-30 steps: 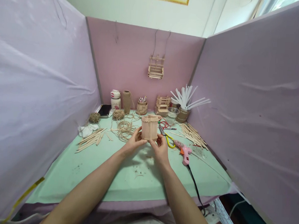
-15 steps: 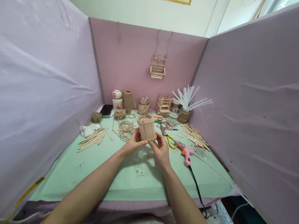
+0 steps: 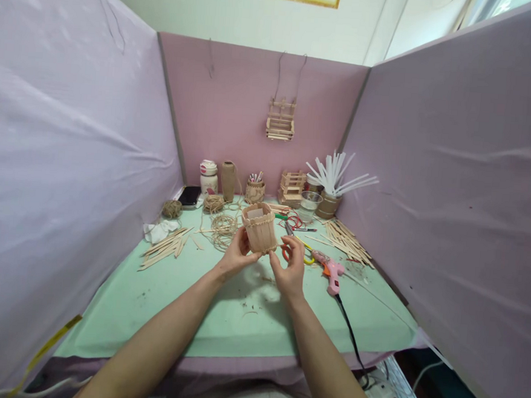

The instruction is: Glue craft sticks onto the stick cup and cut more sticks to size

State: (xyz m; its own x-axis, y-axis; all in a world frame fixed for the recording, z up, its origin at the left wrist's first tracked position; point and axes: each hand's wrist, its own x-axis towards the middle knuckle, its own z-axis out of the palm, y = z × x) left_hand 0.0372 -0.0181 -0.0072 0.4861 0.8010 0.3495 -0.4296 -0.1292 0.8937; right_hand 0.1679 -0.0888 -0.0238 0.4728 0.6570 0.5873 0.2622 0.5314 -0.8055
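A small wooden-stick cup (image 3: 261,230) with twisted twine around its rim and base is tilted above the green table, its opening partly facing me. My left hand (image 3: 238,255) grips the cup's lower left side, thumb beneath its base. At the lower right of the cup is my right hand (image 3: 290,266), its thumb and forefinger apart; the thumb is close to the base, and whether it touches is unclear. Behind my left hand lies loose twine (image 3: 223,231) in a coil.
A pink glue gun (image 3: 332,273) with a black cord and yellow-handled scissors (image 3: 308,248) lie to the right. Sticks (image 3: 166,249) are piled at left, more sticks (image 3: 348,241) at right. A clear cup (image 3: 308,207) of liquid and white glue sticks (image 3: 333,174) stand at the back.
The cup has tilted further, showing more of its inside. My right hand has moved slightly right, and its fingers have opened off the cup's side.
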